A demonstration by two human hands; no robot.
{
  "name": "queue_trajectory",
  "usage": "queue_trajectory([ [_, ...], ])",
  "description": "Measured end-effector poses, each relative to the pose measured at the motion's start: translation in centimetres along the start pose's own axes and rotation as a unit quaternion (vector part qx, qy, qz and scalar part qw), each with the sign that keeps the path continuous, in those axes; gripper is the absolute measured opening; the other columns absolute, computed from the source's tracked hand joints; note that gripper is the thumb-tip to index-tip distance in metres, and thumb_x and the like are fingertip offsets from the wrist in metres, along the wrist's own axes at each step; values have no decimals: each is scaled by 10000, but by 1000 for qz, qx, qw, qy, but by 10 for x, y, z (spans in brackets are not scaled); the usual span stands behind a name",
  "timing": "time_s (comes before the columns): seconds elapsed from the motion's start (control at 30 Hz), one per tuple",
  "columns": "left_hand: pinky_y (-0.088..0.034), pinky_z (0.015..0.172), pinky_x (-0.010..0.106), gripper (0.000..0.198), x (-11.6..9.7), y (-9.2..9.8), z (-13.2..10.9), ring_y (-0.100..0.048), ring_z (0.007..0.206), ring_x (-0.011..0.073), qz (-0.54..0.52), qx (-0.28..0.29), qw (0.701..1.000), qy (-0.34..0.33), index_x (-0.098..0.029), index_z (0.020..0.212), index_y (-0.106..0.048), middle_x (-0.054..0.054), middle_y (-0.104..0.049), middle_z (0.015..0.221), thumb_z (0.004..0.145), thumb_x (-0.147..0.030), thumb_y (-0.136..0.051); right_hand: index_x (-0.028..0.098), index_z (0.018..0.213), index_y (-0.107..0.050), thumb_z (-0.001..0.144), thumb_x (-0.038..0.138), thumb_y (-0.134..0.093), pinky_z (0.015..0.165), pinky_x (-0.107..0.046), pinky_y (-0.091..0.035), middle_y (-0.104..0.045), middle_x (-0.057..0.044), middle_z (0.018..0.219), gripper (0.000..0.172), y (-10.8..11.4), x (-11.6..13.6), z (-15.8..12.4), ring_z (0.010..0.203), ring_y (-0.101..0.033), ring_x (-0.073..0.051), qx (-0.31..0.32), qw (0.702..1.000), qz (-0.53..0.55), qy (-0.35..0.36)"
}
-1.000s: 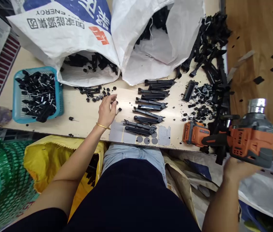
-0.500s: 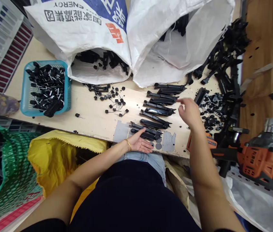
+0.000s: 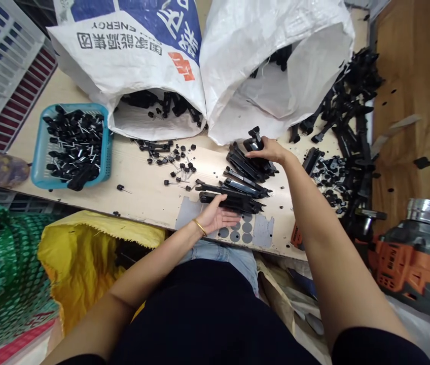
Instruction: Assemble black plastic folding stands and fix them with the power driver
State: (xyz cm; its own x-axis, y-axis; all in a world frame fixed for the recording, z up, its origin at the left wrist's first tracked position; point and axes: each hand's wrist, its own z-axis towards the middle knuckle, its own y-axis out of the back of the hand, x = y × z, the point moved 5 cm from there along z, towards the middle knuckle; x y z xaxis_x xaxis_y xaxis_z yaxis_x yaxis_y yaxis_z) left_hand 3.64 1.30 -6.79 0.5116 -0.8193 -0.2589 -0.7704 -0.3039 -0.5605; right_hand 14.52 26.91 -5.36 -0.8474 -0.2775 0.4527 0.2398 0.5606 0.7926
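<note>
Several long black plastic parts (image 3: 243, 188) lie side by side in a row on the workbench (image 3: 142, 200). At the near end of the row, my left hand (image 3: 220, 218) rests palm up with its fingers stretched out, its thumb against the nearest black part. My right hand (image 3: 270, 151) is at the far end, thumb and fingers closed round black plastic parts (image 3: 253, 139) there. Its palm and fingers hide some of what it grips. Grey discs and flat grey patches (image 3: 263, 230) show on the bench just beyond my left hand.
Two white woven sacks (image 3: 234, 86) with black parts inside stand at the back. A blue basket (image 3: 108, 152) holds small black-headed metal pins; more pins (image 3: 180, 170) lie loose. Black parts (image 3: 355, 116) heap at the right, near an orange power tool (image 3: 401, 263).
My right hand has moved left and away from me, from beside the row onto its far parts. The far parts now sit closer together. My left hand has stayed at the near end.
</note>
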Motion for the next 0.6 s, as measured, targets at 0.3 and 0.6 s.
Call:
queue_trajectory([
  [0.3, -493, 782, 315, 259, -17, 21, -10, -618, 741, 185, 171, -86, 980, -45, -155, 826, -608, 60, -650, 764, 743, -375, -499, 133, 846, -652, 505, 594, -805, 666, -377, -540, -701, -104, 780, 594, -37, -2, -55, 715, -656, -256, 130, 942, 271, -150],
  [0.6, -479, 725, 268, 142, -16, -3, 14, -574, 749, 143, 74, -138, 961, -228, -200, 908, -544, 2, -607, 802, 790, -261, -493, 200, 1041, -609, 543, 459, -825, 818, -332, -532, -698, -41, 972, 601, -68, -5, -131, 851, -656, -189, 21, 892, 440, -102],
])
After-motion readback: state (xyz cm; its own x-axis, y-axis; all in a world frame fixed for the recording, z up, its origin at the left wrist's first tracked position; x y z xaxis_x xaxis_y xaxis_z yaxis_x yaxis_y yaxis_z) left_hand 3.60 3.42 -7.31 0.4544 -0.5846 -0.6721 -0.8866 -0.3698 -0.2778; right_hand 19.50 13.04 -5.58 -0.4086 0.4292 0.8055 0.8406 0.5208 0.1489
